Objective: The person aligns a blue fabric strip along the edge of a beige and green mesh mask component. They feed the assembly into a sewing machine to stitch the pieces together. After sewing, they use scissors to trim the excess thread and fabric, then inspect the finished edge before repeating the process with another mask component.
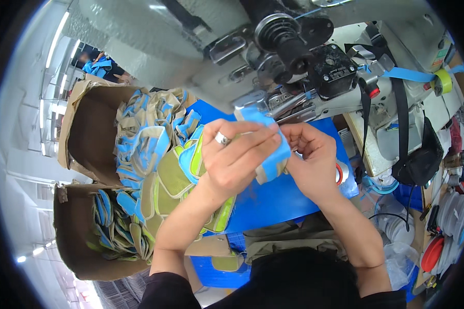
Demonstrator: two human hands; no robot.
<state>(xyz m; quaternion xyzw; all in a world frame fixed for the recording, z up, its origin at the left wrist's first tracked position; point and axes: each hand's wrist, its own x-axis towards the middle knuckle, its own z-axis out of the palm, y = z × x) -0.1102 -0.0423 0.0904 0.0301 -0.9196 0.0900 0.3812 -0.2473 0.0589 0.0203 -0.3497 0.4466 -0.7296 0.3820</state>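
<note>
Both of my hands are raised over the blue tabletop, just in front of a sewing machine's needle area. Between them is a looped band of blue and beige fabric. My left hand, a ring on one finger, presses its fingertips on the band's upper part. On the other side, my right hand pinches the band's edge between thumb and fingers. Beside my left forearm lie olive mesh fabric pieces with lime and blue trim.
At the left, two cardboard boxes stand by a heap of blue and beige bands; the nearer contains trimmed pieces. Black straps hang at the right, near a blue ribbon. Spools stack at far right. Another person is in the background.
</note>
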